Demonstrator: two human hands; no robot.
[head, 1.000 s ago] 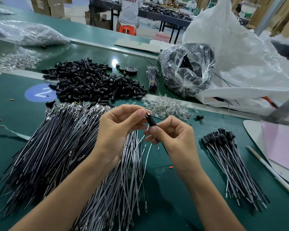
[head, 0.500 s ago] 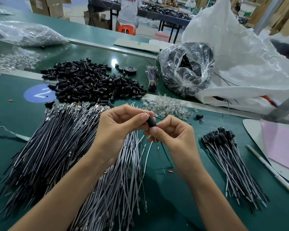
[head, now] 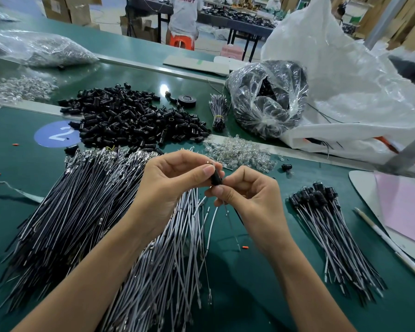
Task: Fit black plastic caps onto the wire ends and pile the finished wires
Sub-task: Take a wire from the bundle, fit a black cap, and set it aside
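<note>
My left hand (head: 170,185) pinches a black plastic cap (head: 216,179) between thumb and fingers, above the middle of the green table. My right hand (head: 247,195) touches the cap's lower end and pinches a thin wire (head: 230,224) that hangs down from it. A heap of loose black caps (head: 130,118) lies at the back left. Under my left forearm spreads a big pile of uncapped grey and black wires (head: 82,212). On the right lies a smaller pile of capped wires (head: 331,226), caps pointing away from me.
Clear small bulbs (head: 240,152) lie scattered behind my hands. A clear bag of black parts (head: 266,97) and a large white sack (head: 345,92) stand at the back right. A white pen (head: 388,243) and pink sheet (head: 407,212) lie far right. A person stands far behind.
Both hands have stayed together at the cap. The wire below my right hand has shifted slightly, and the cap sits a little deeper between my fingers.
</note>
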